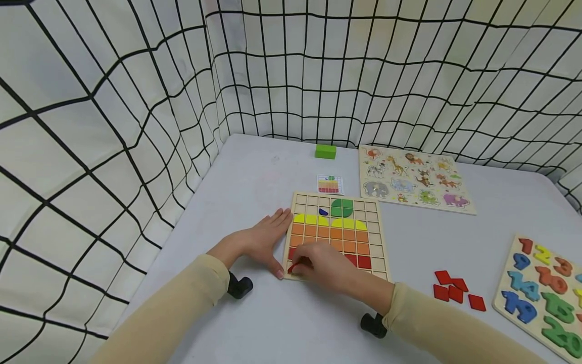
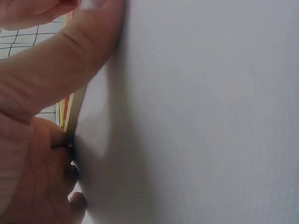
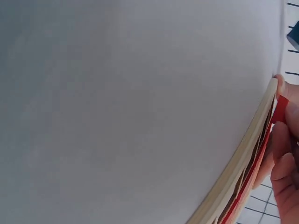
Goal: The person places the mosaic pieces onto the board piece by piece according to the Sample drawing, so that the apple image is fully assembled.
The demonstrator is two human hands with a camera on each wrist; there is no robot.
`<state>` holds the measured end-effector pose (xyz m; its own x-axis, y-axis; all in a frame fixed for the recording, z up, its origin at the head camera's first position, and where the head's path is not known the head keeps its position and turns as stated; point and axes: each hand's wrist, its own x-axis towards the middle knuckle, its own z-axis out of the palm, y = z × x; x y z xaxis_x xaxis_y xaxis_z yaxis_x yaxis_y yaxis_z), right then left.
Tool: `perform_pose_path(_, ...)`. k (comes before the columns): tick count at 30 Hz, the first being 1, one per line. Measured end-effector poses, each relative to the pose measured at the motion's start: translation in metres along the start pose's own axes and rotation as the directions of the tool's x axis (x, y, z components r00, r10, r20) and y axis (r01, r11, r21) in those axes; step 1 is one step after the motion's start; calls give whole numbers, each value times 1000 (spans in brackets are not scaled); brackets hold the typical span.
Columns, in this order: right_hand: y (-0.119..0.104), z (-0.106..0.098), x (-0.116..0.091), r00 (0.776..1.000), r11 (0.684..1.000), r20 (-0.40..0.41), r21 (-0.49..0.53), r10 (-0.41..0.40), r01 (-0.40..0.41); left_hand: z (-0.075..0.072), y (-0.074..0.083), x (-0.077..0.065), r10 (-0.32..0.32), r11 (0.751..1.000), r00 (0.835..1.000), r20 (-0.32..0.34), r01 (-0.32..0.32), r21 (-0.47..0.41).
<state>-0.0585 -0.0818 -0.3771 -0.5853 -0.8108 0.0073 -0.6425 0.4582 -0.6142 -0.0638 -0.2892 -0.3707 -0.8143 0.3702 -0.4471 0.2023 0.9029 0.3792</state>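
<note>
A square wooden grid board (image 1: 375, 242) lies on the table, with rows of red, orange and yellow tiles and a green round shape made of pieces near its top. My left hand (image 1: 265, 239) rests along the board's left edge, its fingers extended and the thumb near the lower left corner. My right hand (image 1: 325, 265) pinches a red tile (image 3: 280, 109) between thumb and fingers over the board's lower left corner. A small dark blue piece (image 1: 323, 212) lies among the upper cells. Behind the board lies a small pattern card (image 1: 330, 184).
Several loose red tiles (image 1: 454, 289) lie right of the board. A number puzzle (image 1: 527, 290) is at the far right, an animal puzzle (image 1: 416, 177) at the back. A green block (image 1: 325, 151) stands behind the card. Black netting (image 1: 286, 65) borders the table.
</note>
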Motion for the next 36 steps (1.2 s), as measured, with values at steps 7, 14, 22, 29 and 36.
perform_pose_path(7,5,-4,0,992,969,-1,215,126,-123,1,0,1,-1,1000,1000,9,1,1)
perform_pose_path(14,7,-6,3,995,962,59,255,84,-96,1,-1,0,8,1000,1000,17,-8,1)
perform_pose_path(22,5,-7,8,998,962,67,272,-21,2,-3,-4,0,23,1000,1000,-1,-23,-2)
perform_pose_path(29,6,-9,3,995,913,99,405,11,-51,-1,-4,3,11,1000,1000,3,-11,0)
perform_pose_path(36,10,-9,1,991,859,135,503,27,-92,0,-3,3,18,1000,1000,14,-18,-7)
